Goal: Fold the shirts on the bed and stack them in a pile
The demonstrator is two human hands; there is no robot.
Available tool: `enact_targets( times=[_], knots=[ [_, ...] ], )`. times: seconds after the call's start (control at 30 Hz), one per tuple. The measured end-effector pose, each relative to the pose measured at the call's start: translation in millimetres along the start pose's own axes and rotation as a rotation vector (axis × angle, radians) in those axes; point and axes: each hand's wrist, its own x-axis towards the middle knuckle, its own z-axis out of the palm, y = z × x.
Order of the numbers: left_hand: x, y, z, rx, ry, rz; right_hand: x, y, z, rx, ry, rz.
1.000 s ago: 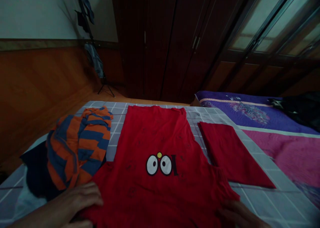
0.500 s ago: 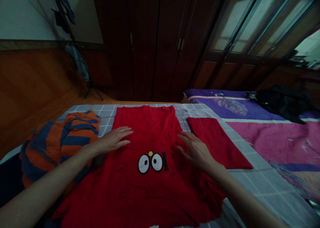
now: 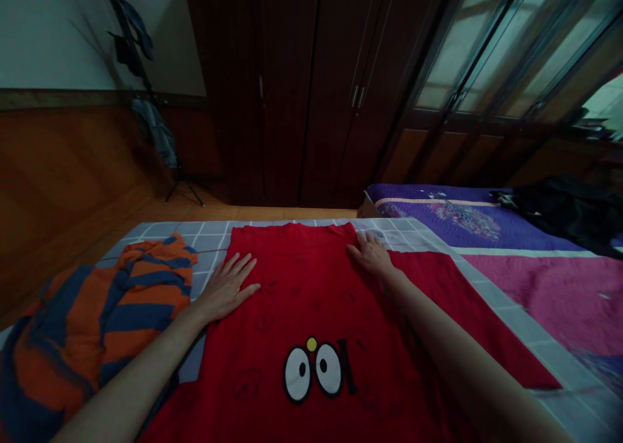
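Observation:
A red T-shirt (image 3: 272,313) with a cartoon-eye print lies spread out in front of me. My left hand (image 3: 226,288) rests flat on its left edge, fingers apart. Along the shirt's far right edge lies my right hand (image 3: 372,255), open, thumb on the red cloth and fingers reaching toward the far end. Beside my right forearm is a folded red garment (image 3: 467,307), partly hidden by that arm. The near end of the shirt runs out of view.
An orange and blue striped garment (image 3: 146,294) is heaped on the left. Everything lies on a grey checked cloth (image 3: 209,235). To the right is a bed with a purple and pink cover (image 3: 525,287) and black clothing (image 3: 569,213). A dark wardrobe (image 3: 292,106) stands behind.
My right hand has moved forward along the shirt's right edge toward its far end. My left hand has spread its fingers at the left edge. The view has shifted closer.

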Motion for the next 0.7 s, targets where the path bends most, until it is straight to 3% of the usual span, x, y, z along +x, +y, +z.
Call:
enact_targets(
  times=[0.13,0.3,0.4,0.53,0.6,0.7],
  knots=[
    [4.1,2.5,-2.5,0.003,-0.001,-0.067,22.4,-23.0,12.7,0.001,-0.021,-0.11],
    [6.8,2.0,-2.2,-0.019,0.029,-0.184,66.2,-20.0,14.2,-0.015,0.022,0.115],
    [5.7,0.1,-1.1,-0.086,0.062,-0.172,86.6,-18.7,15.0,0.009,0.044,0.146],
    [7.7,-11.5,-5.7,-0.292,0.227,-0.181,89.0,-14.3,22.6,0.032,0.104,0.191],
    [16.5,-24.3,-13.6,-0.436,0.297,-0.268,85.0,-6.2,27.3,0.038,0.143,0.256],
    [43.7,-48.6,-29.5,-0.544,0.29,-0.415,82.8,6.8,33.4,0.066,0.174,0.315]
  ],
)
